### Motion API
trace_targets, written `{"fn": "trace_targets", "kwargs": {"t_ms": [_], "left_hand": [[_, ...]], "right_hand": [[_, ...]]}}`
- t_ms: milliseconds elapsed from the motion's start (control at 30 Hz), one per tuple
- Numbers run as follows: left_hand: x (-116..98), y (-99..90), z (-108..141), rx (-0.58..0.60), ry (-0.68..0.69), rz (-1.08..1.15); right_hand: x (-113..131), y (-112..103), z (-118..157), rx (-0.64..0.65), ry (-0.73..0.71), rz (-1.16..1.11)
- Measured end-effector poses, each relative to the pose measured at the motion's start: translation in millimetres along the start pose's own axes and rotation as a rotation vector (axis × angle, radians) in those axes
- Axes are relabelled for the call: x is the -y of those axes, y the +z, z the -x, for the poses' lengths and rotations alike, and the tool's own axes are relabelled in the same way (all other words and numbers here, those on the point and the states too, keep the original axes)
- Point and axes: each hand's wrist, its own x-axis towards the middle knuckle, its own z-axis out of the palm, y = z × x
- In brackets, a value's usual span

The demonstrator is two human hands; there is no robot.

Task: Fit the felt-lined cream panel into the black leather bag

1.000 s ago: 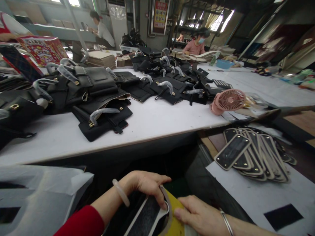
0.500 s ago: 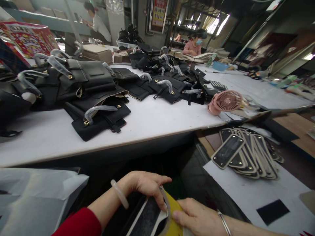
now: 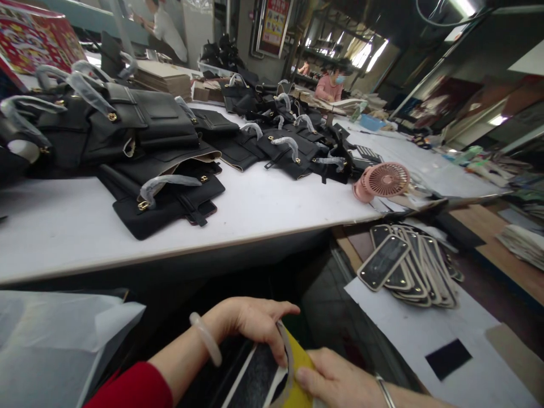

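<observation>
Presently, the left hand curls its fingers onto a pale-edged black panel, near side of the white table; firmness of hold cannot be told. The right hand grasps the yellow piece beside it. Table surface: black bags left and centre, pink fan right. Near right: overlapping plates, partly on white sheet. Far: framed poster, person in pink.

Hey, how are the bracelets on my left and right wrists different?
The left bracelet is thicker and milky pale, while the right bracelet is thinner and silvery. The left bracelet sits wholly in view, but the right bracelet runs down to the picture's bottom edge. Both are plain, smooth-looking bands.
</observation>
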Motion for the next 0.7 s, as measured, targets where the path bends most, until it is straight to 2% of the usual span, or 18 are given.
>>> {"fn": "trace_targets", "kwargs": {"t_ms": [100,267,433,567,700], "left_hand": [[2,0.2,-5,0.066,-0.090,0.105],[2,2.7,-8,0.052,-0.080,0.211],[-4,4.0,-3,0.010,-0.053,0.311],[-8,4.1,11,-0.087,0.016,0.298],[-9,7.4,40,-0.282,0.044,0.225]], "right_hand": [[-6,3,-3,-0.004,-0.035,-0.043],[-25,13,-13,0.000,-0.182,-0.147],[-16,22,-16,-0.055,-0.192,-0.181],[-8,33,-18,-0.070,-0.114,-0.248],[-18,50,-27,-0.147,-0.080,-0.187]]}}
